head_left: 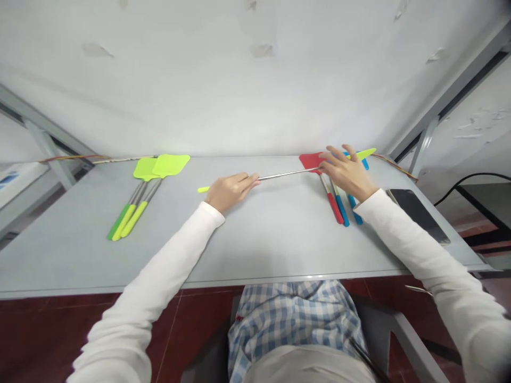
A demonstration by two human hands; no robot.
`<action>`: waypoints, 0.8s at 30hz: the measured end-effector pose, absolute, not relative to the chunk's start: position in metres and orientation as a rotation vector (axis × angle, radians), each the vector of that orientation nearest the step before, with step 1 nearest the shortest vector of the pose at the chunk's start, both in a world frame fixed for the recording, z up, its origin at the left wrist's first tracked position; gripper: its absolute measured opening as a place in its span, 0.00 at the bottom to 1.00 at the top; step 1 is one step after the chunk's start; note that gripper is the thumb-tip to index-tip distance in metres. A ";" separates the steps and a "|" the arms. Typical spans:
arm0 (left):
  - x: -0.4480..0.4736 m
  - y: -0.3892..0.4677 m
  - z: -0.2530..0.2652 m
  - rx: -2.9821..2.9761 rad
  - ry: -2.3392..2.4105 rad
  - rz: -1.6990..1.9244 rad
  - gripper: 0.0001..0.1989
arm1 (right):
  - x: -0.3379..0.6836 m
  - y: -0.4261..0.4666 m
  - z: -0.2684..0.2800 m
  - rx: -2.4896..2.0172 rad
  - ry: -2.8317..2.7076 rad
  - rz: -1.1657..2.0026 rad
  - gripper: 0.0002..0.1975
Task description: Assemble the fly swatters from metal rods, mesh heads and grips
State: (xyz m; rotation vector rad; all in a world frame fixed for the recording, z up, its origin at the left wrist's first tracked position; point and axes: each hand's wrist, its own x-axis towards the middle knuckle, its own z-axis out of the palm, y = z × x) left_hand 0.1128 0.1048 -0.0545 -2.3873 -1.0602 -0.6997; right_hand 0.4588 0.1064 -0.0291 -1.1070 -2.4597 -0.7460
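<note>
A fly swatter (285,174) with a thin metal rod stretches sideways between my two hands above the table. My left hand (231,191) is wrapped round its handle, whose yellow-green end pokes out to the left. At the rod's other end, my right hand (344,171) pinches near the yellow-green head, which shows edge-on past the fingers. Below my right hand lie a red fly swatter (335,207) and blue-handled fly swatters (342,210), their heads partly hidden by the hand. On the left, several green and yellow-green fly swatters (136,213) overlap, heads toward the wall.
The grey table (259,239) meets a white wall at the back. A dark phone (419,215) lies near its right edge. Metal frame posts (51,154) rise at both sides, with thin wires along the back. A chair (415,346) is beneath me.
</note>
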 end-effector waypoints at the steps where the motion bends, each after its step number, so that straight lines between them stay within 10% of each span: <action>1: 0.120 0.104 -0.053 -2.390 -1.065 -0.701 0.19 | 0.447 0.106 -0.030 -1.103 -2.478 -0.753 0.15; 24: 0.008 0.101 -0.063 -2.226 -1.114 -0.611 0.13 | 0.504 0.114 -0.025 -1.445 -2.475 -0.761 0.17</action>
